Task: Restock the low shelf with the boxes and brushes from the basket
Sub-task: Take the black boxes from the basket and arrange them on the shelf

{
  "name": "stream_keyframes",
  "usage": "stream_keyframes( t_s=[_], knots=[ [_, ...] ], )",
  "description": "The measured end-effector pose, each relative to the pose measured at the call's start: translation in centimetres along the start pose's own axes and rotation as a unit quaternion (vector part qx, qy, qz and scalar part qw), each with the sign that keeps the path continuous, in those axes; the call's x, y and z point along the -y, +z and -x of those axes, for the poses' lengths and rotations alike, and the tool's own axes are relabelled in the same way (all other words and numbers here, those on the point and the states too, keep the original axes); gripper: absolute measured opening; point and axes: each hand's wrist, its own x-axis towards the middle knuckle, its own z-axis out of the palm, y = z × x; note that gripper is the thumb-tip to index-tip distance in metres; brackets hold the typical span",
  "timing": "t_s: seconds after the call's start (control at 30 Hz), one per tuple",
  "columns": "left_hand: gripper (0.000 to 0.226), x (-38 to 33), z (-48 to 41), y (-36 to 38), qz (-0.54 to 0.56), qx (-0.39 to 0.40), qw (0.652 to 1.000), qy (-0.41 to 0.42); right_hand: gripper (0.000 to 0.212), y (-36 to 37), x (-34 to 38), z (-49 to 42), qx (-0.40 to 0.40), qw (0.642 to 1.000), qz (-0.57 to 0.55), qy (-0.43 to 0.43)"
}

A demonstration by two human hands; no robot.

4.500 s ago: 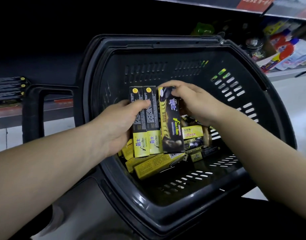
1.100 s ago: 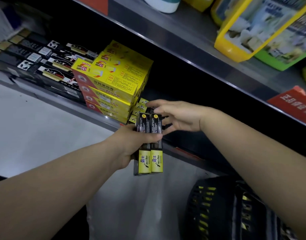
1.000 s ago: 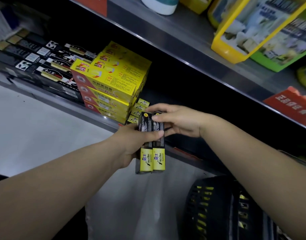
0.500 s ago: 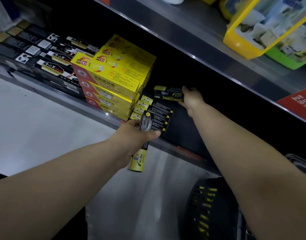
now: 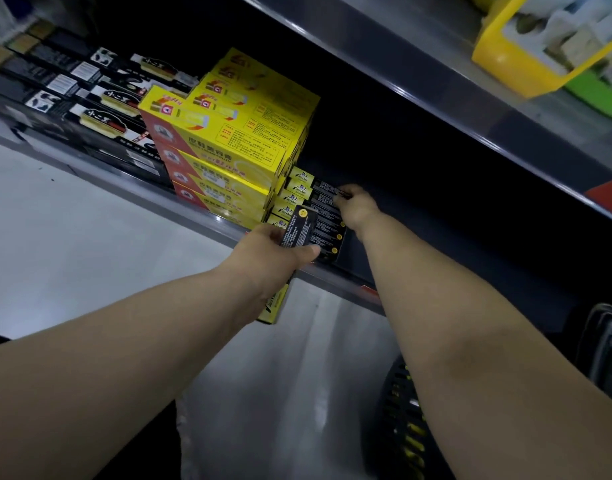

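I am noting that the right hand [image 5: 358,206] is now pressing the box it was carrying onto the shelved black-and-yellow stack [image 5: 315,209], fingertips on its end; one box down. The left hand [image 5: 273,254] is waiting, fingers clamped on the last slim box [image 5: 297,232], just before the low shelf [image 5: 193,211]; basket [image 5: 401,420] below right.

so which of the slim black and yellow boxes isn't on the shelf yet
The slim black-and-yellow box gripped in the left hand, hanging in front of the shelf edge. The matching boxes lie stacked on the shelf, where the right hand touches the top one.
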Motion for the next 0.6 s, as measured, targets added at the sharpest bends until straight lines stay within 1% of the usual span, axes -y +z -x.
stream_keyframes(
  t_s=[0.1,0.17,0.23,0.27,0.3,0.33,0.37,0.4,0.43,0.47,0.5,0.53,0.6],
  knots=[
    [0.058,0.0,0.0,0.2,-0.007,-0.003,1.000,0.016,0.051,-0.5,0.4,0.5,0.025,1.000,0.013,0.002],
    [0.062,0.0,-0.1,0.2,-0.019,-0.008,1.000,0.022,0.058,-1.1,0.9,1.2,0.051,0.998,0.035,0.028],
    [0.066,-0.1,-0.1,0.1,-0.023,-0.009,0.999,0.026,0.053,-2.1,1.6,2.2,0.058,0.989,0.134,0.039],
    [0.068,-0.2,-0.2,0.0,-0.024,-0.010,0.999,0.028,0.049,-2.7,2.1,2.9,0.054,0.980,0.192,0.028],
    [0.070,-0.2,-0.2,-0.1,-0.027,-0.010,0.999,0.027,0.048,-3.5,2.9,3.8,0.062,0.970,0.233,-0.002],
    [0.070,-0.1,-0.3,-0.1,-0.033,-0.011,0.999,0.028,0.052,-4.2,3.7,4.6,0.082,0.967,0.238,-0.047],
    [0.069,0.0,-0.4,-0.2,-0.042,-0.012,0.999,0.030,0.061,-5.0,4.4,5.7,0.126,0.963,0.213,-0.104],
    [0.066,0.0,-0.4,-0.3,-0.057,-0.014,0.998,0.034,0.070,-5.8,5.0,7.2,0.197,0.952,0.171,-0.161],
    [0.061,0.0,-0.4,-0.4,-0.078,-0.015,0.996,0.040,0.075,-6.6,5.6,9.0,0.261,0.933,0.136,-0.208],
    [0.053,0.1,-0.4,-0.4,-0.105,-0.017,0.993,0.053,0.075,-7.1,5.9,10.5,0.303,0.910,0.126,-0.252],
    [0.043,0.1,-0.4,-0.5,-0.136,-0.019,0.988,0.076,0.069,-7.3,6.0,11.7,0.313,0.891,0.142,-0.296],
    [0.034,0.1,-0.4,-0.5,-0.171,-0.020,0.980,0.104,0.059,-7.3,5.8,12.6,0.295,0.879,0.165,-0.335],
    [0.026,0.0,-0.3,-0.5,-0.234,-0.006,0.960,0.153,0.044,-7.1,5.2,13.7,0.239,0.881,0.187,-0.363]
  ],
)
